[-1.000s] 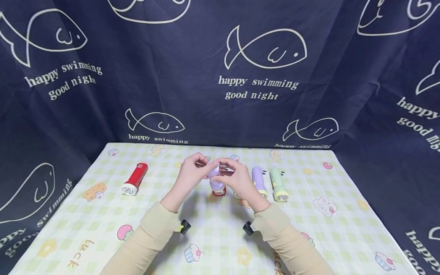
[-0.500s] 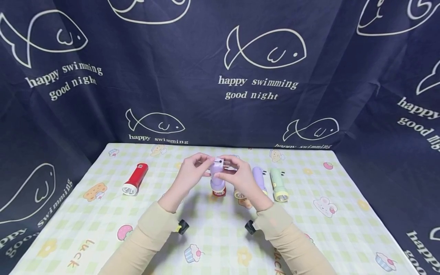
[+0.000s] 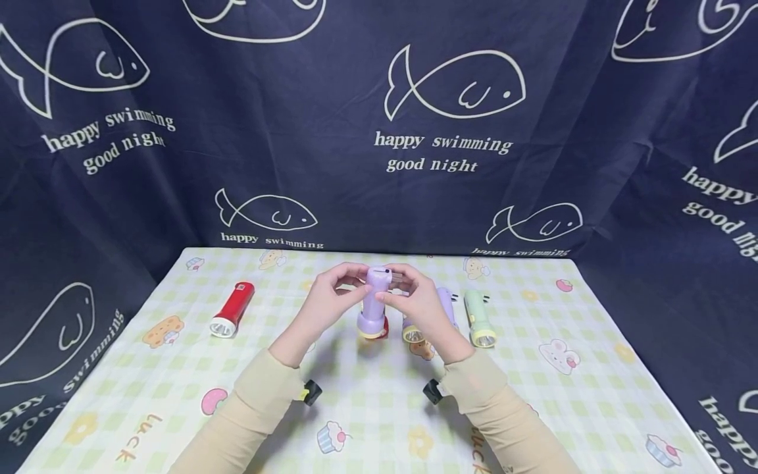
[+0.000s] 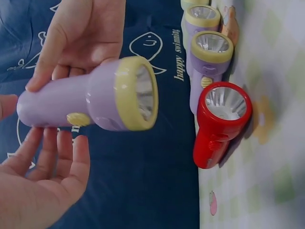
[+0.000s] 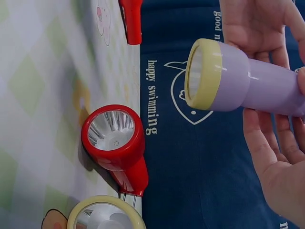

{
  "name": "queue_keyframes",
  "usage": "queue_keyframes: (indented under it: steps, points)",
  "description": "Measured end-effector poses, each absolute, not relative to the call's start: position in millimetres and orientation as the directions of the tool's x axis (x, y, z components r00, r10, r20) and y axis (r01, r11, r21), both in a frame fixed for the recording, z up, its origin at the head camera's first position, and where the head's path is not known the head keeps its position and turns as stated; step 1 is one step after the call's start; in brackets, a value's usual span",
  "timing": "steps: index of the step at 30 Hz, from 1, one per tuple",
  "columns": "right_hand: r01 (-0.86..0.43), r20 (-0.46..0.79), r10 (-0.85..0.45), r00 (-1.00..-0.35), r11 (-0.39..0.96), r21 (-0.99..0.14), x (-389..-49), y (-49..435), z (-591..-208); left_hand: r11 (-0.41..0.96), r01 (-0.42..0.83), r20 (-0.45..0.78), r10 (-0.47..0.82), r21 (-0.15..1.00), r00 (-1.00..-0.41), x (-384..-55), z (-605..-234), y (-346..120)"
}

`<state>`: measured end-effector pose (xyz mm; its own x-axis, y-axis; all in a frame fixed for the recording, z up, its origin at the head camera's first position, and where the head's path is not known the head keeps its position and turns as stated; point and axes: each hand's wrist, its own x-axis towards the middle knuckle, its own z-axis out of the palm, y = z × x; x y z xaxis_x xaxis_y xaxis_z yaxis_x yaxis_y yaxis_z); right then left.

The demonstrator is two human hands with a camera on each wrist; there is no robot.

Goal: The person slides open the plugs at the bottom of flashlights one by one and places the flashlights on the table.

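Note:
A purple flashlight (image 3: 374, 303) with a yellow rim hangs over the middle of the table in the head view, lens end down. Two metal prongs stick out from the right side of its upper end. My left hand (image 3: 334, 295) pinches it from the left, and my right hand (image 3: 413, 304) pinches it from the right. The left wrist view shows the flashlight's yellow switch (image 4: 78, 119) and lens (image 4: 145, 93). Behind the held flashlight, a red flashlight (image 5: 114, 133) lies on the table, mostly hidden in the head view.
Another red flashlight (image 3: 233, 309) lies at the left. Right of the hands lie purple flashlights (image 3: 447, 304), partly covered by my right hand, and a green flashlight (image 3: 481, 319). A checked cloth (image 3: 355, 428) covers the table; a dark blue printed curtain (image 3: 343, 131) stands behind it.
The purple flashlight has turned in my hands: its upper end has risen a little and its lens now points down, away from the head view. The flashlights on the table have stayed put.

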<state>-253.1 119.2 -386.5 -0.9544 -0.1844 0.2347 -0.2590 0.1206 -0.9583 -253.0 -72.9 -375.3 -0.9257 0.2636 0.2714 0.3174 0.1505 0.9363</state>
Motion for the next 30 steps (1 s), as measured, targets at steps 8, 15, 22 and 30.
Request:
queue_keyframes:
  steps: [8, 15, 22, 30]
  points:
    - [-0.215, 0.207, -0.202, -0.957, 0.016, -0.977, -254.2, 121.1, -387.3, 0.071, 0.322, 0.28, 0.346, 0.944, -0.896, -251.5, -380.1, -74.3]
    - [-0.217, 0.213, -0.212, -0.954, -0.006, -0.976, -253.8, 120.8, -387.5, 0.072, 0.324, 0.279, 0.357, 0.943, -0.891, -251.1, -382.3, -73.6]
    - [-0.22, 0.214, -0.222, -0.951, 0.004, -0.975, -253.9, 120.1, -388.8, 0.066, 0.321, 0.279, 0.349, 0.945, -0.895, -251.1, -384.4, -74.7]
    - [-0.234, 0.223, -0.227, -0.948, 0.021, -0.972, -253.7, 117.9, -390.0, 0.049, 0.309, 0.274, 0.346, 0.95, -0.897, -249.9, -385.5, -75.4]
